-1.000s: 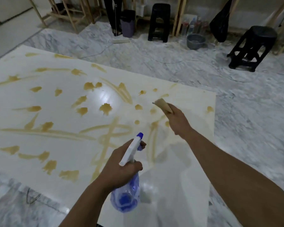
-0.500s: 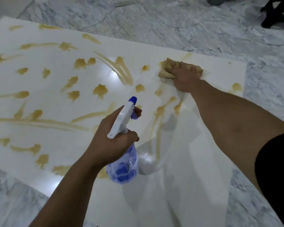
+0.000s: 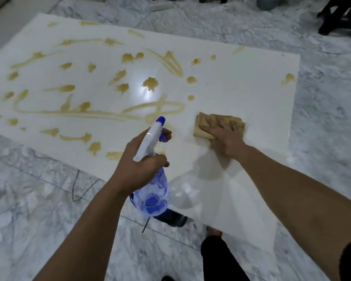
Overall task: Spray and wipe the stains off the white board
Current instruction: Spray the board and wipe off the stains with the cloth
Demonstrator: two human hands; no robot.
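Observation:
A large white board [image 3: 251, 82] lies flat on the marble floor, covered on its left and middle with several yellow-brown stains [image 3: 150, 83]. My left hand [image 3: 139, 161] grips a clear blue spray bottle [image 3: 152, 191] by its white trigger head, nozzle pointing away over the board. My right hand [image 3: 224, 136] lies flat, fingers spread, pressing a tan cloth [image 3: 206, 123] onto the board to the right of the bottle. The board around and behind the cloth is free of stains; one stain [image 3: 288, 78] sits by the right edge.
Grey-veined marble floor [image 3: 39, 209] surrounds the board. A thin dark cable [image 3: 75, 187] runs on the floor near the board's front edge. A black stool [image 3: 340, 17] stands at the top right. My dark trouser leg [image 3: 217, 258] shows at the bottom.
My right hand has dragged the cloth from the board's far side toward me, and the streaks along that path are gone. The camera tilted further down; the left hand kept the bottle.

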